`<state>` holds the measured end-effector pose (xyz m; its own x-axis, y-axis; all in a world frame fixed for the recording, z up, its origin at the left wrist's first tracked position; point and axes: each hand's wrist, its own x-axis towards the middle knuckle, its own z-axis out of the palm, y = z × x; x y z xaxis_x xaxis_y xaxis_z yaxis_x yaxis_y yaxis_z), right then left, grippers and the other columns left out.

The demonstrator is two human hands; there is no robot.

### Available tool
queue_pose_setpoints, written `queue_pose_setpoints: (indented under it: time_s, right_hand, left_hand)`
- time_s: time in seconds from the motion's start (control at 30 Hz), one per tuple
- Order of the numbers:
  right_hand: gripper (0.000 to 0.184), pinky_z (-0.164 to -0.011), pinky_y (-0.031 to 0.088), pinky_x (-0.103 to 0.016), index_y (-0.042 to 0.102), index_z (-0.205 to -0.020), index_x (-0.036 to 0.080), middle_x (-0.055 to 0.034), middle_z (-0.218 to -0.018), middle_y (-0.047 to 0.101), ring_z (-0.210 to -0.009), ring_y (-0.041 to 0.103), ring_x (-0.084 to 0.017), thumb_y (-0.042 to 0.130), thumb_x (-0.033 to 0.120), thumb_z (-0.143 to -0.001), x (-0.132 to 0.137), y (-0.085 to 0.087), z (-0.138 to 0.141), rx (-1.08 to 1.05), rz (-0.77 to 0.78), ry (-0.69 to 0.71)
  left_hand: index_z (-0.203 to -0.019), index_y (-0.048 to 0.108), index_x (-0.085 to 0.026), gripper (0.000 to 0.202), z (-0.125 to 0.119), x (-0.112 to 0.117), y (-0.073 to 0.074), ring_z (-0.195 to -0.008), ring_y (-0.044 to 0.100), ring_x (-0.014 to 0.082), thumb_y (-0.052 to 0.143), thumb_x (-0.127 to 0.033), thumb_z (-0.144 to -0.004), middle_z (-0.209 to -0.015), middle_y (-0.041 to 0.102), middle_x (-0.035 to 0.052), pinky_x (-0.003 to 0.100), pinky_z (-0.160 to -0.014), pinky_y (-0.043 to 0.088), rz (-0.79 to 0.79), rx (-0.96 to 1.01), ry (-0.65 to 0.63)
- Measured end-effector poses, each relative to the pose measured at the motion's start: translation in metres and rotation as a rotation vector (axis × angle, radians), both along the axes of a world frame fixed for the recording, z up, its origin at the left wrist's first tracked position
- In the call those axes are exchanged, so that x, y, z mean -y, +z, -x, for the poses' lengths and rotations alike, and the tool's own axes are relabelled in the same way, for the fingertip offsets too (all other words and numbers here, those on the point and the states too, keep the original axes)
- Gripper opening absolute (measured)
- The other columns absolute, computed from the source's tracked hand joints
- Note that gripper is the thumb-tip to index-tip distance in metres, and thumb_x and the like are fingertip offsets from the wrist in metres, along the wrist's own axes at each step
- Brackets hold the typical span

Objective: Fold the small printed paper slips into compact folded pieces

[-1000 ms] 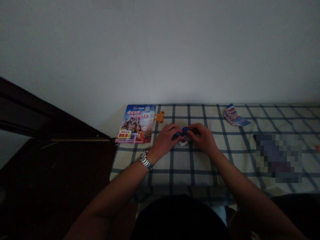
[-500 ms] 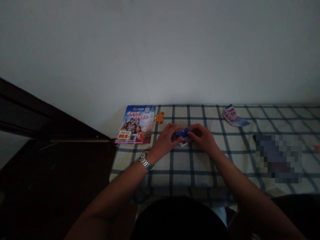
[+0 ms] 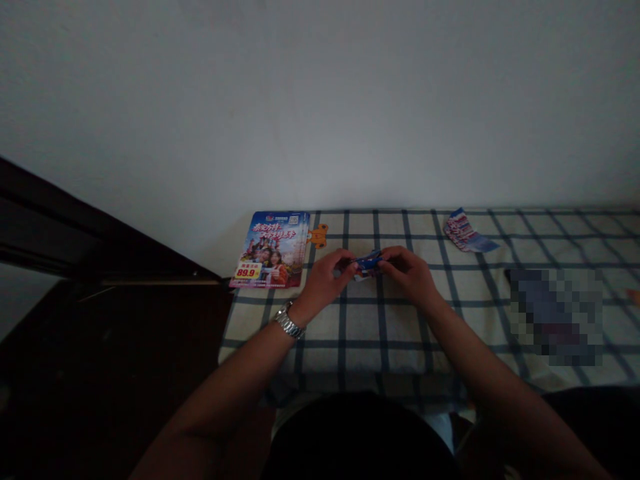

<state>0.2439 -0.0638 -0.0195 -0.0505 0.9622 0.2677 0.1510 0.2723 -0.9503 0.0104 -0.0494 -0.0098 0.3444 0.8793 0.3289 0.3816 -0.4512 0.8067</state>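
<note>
Between my hands is a small folded paper leaflet, blue with printed colours and pale edges. My left hand, with a metal-band watch on its wrist, pinches the leaflet's left end between thumb and fingers. The right end is pinched by my right hand. Both hands are just over the checked cloth. A stack of printed flyers lies to the left, its top sheet showing people and a yellow price box. Fingertips partly cover the leaflet, so its folds are hard to make out.
An orange bear-shaped piece lies beside the flyers. Further right is a pleated paper piece in blue, red and white. A blurred-out dark object lies at the right. A white wall rises behind the cloth-covered surface.
My hands have drawn slightly apart, and the leaflet between them now looks flatter and wider. The flyers, bear piece and pleated paper stay in place.
</note>
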Motion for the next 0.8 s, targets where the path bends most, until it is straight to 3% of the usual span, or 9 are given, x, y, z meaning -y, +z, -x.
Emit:
queue_pose_setpoints:
  time_s: [0.5,0.8]
  right_hand:
    - [0.021,-0.095,0.061,-0.041,0.068,-0.097,0.024,-0.0046,-0.104,0.073,-0.099,0.073,-0.022,0.077,0.042,-0.09,-0.001,-0.003,-0.005,0.038,-0.057,-0.004]
    - [0.01,-0.081,0.06,-0.038,0.067,-0.098,0.024,-0.0061,-0.107,0.075,-0.091,0.071,-0.021,0.071,0.033,-0.093,0.003,0.008,-0.007,0.321,-0.193,-0.066]
  left_hand:
    - [-0.1,0.075,-0.023,0.018,0.003,-0.001,0.0,-0.094,0.074,0.018,0.069,-0.04,-0.099,-0.099,0.078,0.0015,0.032,-0.087,0.057,-0.062,-0.02,0.061]
    - [-0.108,0.072,-0.023,0.014,0.005,-0.002,0.002,-0.091,0.072,0.0164,0.066,-0.034,-0.102,-0.1,0.076,0.0013,0.031,-0.084,0.057,-0.184,-0.046,-0.005]
